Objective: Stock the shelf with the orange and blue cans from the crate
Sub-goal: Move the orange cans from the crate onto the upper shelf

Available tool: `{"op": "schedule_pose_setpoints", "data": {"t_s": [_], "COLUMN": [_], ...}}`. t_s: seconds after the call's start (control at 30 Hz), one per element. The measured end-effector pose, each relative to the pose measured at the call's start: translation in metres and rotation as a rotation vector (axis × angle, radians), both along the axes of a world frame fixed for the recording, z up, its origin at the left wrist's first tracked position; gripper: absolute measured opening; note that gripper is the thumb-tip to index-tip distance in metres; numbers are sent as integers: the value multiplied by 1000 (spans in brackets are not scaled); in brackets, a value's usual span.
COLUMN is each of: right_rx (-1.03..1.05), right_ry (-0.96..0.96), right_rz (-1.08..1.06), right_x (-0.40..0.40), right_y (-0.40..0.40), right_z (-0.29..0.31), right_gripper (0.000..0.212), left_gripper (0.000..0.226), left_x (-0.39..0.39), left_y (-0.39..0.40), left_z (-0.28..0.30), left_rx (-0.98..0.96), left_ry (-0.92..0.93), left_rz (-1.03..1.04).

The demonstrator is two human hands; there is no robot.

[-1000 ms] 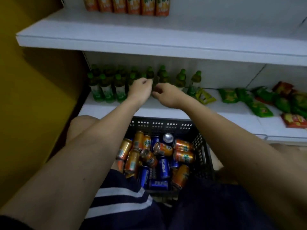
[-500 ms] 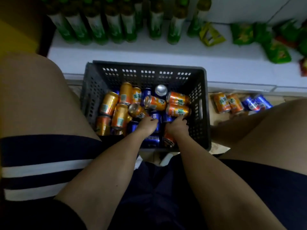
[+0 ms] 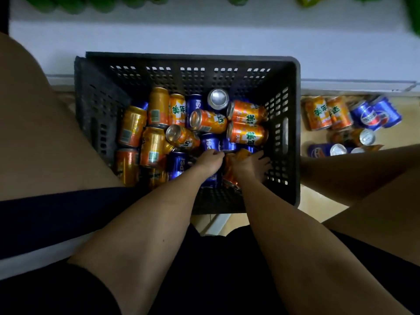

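Taking the black crate as the landmark: along its left wall, orange cans lie heaped on their sides with blue cans wedged between them. Near its front wall the left hand reaches down, fingers curled onto a blue can; whether they actually clamp it I cannot tell. Just right of it, the right hand curls its fingers around an orange can, which peeks out beyond the fingertips. More cans crowd the crate's far side. Right of the crate, loose cans lie on the floor. Behind the crate runs the white shelf.
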State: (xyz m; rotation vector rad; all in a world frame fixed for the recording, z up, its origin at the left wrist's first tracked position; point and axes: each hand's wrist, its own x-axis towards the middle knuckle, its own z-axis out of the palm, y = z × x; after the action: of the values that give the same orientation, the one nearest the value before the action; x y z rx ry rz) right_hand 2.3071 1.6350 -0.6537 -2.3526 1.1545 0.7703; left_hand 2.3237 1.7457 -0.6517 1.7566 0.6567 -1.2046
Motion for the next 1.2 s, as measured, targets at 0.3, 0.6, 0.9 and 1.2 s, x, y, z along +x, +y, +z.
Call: {"op": "schedule_pose_setpoints", "data": {"t_s": [0.3, 0.6, 0.9, 1.2], "right_rx": [96, 555, 1458, 1553], "right_ry": [46, -125, -259, -395], "right_rz": [9, -71, -588, -512], "right_x": [3, 20, 32, 59], "right_y": [-1, 0, 24, 57], "right_z": [-13, 33, 113, 207], "right_gripper": [92, 72, 47, 70], "left_gripper": [27, 32, 33, 33], "left_x": [4, 14, 10, 43], "left_y": [-7, 14, 64, 104], "left_z": [-15, 11, 56, 134], "left_rx": [-66, -59, -36, -26], "left_ry": [84, -14, -269, -613], "left_rz": [44, 119, 241, 171]}}
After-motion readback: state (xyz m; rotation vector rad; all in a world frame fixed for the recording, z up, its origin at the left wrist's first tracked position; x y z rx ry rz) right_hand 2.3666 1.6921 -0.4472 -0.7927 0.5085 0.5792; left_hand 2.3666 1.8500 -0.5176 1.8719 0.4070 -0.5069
